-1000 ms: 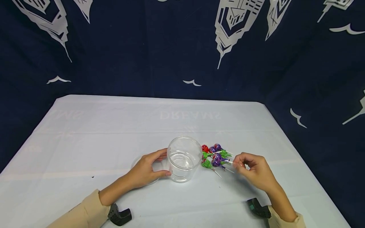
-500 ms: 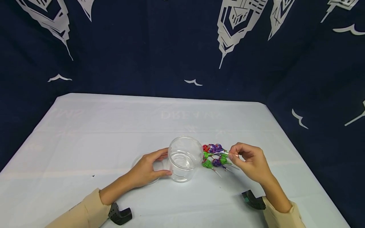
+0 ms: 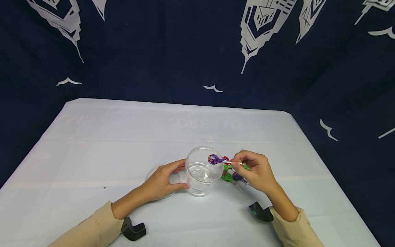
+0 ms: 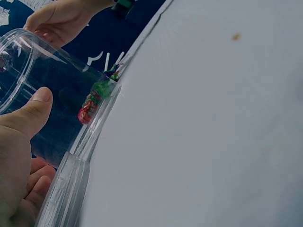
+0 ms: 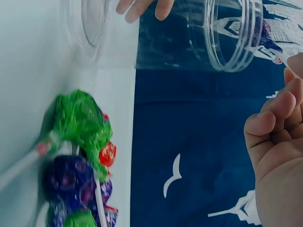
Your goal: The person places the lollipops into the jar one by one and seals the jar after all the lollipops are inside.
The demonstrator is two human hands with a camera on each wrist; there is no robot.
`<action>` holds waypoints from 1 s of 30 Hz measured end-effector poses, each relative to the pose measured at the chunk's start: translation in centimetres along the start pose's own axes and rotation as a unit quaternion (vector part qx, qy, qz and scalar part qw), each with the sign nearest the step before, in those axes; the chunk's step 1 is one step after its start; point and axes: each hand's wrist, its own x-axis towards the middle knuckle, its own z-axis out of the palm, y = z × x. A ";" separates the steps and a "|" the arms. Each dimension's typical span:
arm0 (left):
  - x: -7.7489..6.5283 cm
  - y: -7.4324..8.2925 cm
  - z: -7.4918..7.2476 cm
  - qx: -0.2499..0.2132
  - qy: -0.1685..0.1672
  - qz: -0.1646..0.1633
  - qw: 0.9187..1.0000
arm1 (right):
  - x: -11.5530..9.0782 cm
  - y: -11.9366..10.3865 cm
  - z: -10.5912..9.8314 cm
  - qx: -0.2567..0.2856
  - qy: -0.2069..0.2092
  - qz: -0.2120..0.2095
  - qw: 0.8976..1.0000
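A clear plastic jar (image 3: 200, 189) stands upright and mouth up on the white table. My left hand (image 3: 160, 181) grips its left side, the thumb (image 4: 35, 111) on the near wall and fingers round the far side. In my right hand (image 3: 254, 171), thumb and fingertips pinch the white stick of a purple-wrapped lollipop (image 3: 213, 159). Its round head is over the right part of the jar's rim, pointing left. Right of the jar lie several lollipops in green (image 3: 227, 177), purple (image 5: 71, 182) and red (image 5: 108, 153) wrappers, partly hidden by my right hand.
A round clear lid (image 4: 64, 191) lies flat on the table left of the jar, mostly under my left hand. A small dark speck (image 3: 104, 187) is on the white tablecloth (image 3: 123, 120) at the left. Dark blue patterned cloth (image 3: 154, 51) hangs behind the table.
My right hand has lifted the purple lollipop from the pile and carried it left to the jar's mouth. The left hand keeps its grip on the jar.
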 end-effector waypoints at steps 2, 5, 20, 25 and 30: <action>0.0 0.0 0.0 0.000 0.000 0.000 1.000 | 0.2 0.1 0.3 -0.003 -0.002 0.003 1.000; 0.0 0.0 -0.1 0.000 -0.001 -0.002 1.000 | 0.5 0.1 0.9 -0.006 -0.007 0.007 1.000; -0.1 0.0 0.0 0.001 -0.006 -0.008 1.000 | 1.3 0.2 2.1 0.003 -0.004 -0.044 0.999; 0.0 -0.1 0.1 0.004 -0.005 -0.003 1.000 | 1.6 0.1 2.0 0.004 -0.004 -0.050 0.999; 0.1 -0.1 0.1 0.002 -0.006 -0.005 1.000 | 1.9 -0.2 1.8 -0.010 -0.003 -0.035 0.999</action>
